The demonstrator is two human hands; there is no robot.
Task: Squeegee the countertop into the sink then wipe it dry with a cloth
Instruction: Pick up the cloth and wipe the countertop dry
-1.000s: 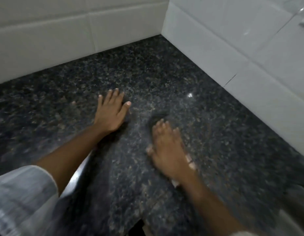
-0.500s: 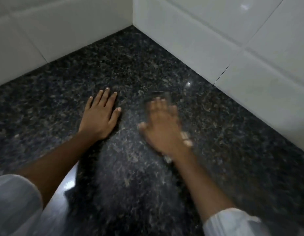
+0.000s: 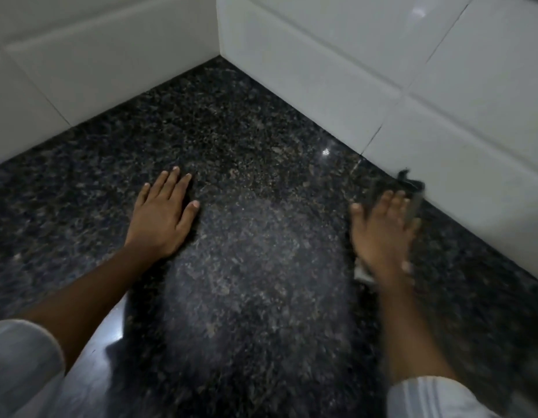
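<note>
The dark speckled granite countertop [image 3: 261,140] fills the view and runs into a corner of white wall tiles. My left hand [image 3: 162,218] lies flat on it, fingers straight and together. My right hand [image 3: 382,236] is motion-blurred, with its fingers spread, and presses a dark cloth [image 3: 411,185] onto the stone close to the right wall. The cloth sticks out beyond the fingertips, and a pale edge shows under the wrist. No squeegee and no sink are in view.
White tiled walls stand behind [image 3: 96,55] and to the right [image 3: 412,86], meeting at a corner. The counter's glossy front edge [image 3: 105,336] reflects light by my left forearm. A duller, streaked patch lies between my hands.
My right hand has swept the cloth from the middle of the counter out to the right, near the wall. My left hand stays flat in place.
</note>
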